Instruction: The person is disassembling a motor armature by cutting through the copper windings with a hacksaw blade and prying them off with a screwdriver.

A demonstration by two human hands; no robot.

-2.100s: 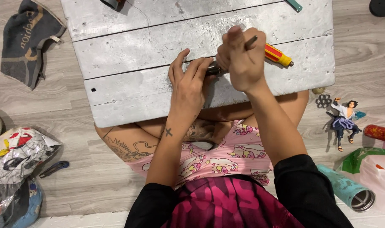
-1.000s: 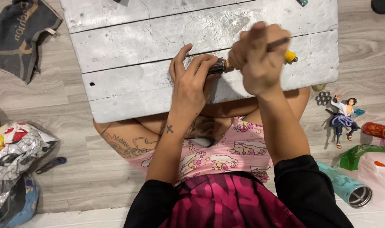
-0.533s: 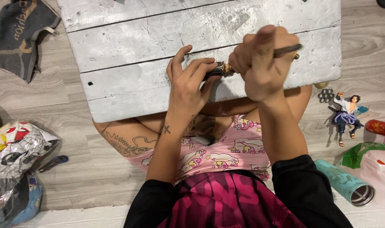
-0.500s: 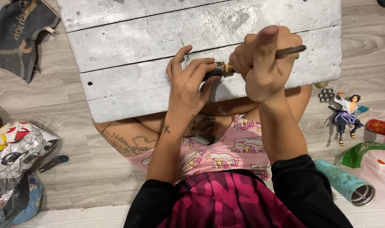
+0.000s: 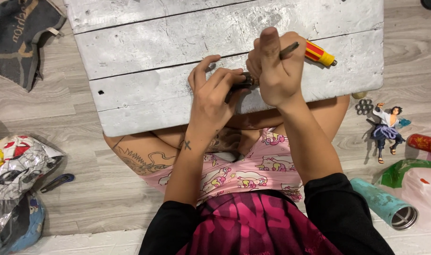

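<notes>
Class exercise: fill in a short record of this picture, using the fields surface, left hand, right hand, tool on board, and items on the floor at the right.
surface: whitewashed plank board resting across the person's lap
left hand: left hand pinching a small dark object against the board
right hand: right hand gripping a thin dark tool
tool on board: red and yellow screwdriver
floor, right: figurine, teal bottle
</notes>
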